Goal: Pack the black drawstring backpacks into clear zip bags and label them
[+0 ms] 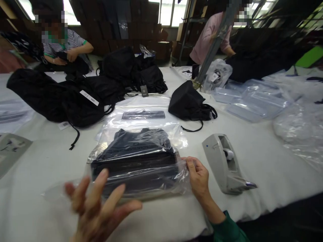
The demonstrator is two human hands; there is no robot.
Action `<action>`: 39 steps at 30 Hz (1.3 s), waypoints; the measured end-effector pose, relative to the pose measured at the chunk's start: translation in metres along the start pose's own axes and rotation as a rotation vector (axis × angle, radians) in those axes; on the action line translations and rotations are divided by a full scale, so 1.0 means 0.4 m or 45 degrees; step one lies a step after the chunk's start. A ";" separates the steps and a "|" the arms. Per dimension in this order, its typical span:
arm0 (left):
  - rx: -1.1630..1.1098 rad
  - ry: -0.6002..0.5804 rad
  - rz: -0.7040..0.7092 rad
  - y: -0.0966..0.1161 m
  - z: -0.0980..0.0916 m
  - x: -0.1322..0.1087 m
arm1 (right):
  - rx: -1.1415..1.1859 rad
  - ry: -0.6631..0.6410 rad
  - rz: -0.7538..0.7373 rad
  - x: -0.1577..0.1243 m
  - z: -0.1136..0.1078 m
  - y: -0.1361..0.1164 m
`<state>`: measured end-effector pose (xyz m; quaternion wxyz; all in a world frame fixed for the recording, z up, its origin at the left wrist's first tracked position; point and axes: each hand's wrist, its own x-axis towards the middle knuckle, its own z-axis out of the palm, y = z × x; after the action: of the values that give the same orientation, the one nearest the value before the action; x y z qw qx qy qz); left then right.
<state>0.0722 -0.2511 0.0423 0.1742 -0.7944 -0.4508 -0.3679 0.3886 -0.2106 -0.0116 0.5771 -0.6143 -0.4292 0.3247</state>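
Note:
A clear plastic bag (141, 161) with a folded black garment inside lies on the white table (252, 148) in front of me. My right hand (198, 178) pinches the bag's right edge near its open end. My left hand (98, 208) hovers raised at the bag's near left corner, fingers spread and holding nothing. A second clear bag with a printed label (143, 115) lies flat just beyond the packed one.
A grey tape dispenser (227, 164) stands right of my right hand. Black garments (63, 97) pile at the left and back, one more (189, 102) in the middle. Empty clear bags (252, 101) stack at the right. Two people work across the table.

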 end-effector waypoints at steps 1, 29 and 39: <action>0.032 0.012 0.067 0.012 0.027 0.031 | 0.000 0.007 -0.007 0.000 -0.001 -0.003; -0.114 -0.005 0.221 -0.040 0.108 0.132 | -0.602 -0.611 -1.771 -0.089 -0.034 -0.213; 0.120 -0.181 0.466 -0.057 0.093 0.124 | -0.696 -0.575 -1.686 0.018 0.013 -0.118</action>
<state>0.0849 -0.1872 0.0532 0.2430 -0.8780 -0.3268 -0.2515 0.3798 -0.2034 0.0350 0.3765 -0.2675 -0.8823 -0.0902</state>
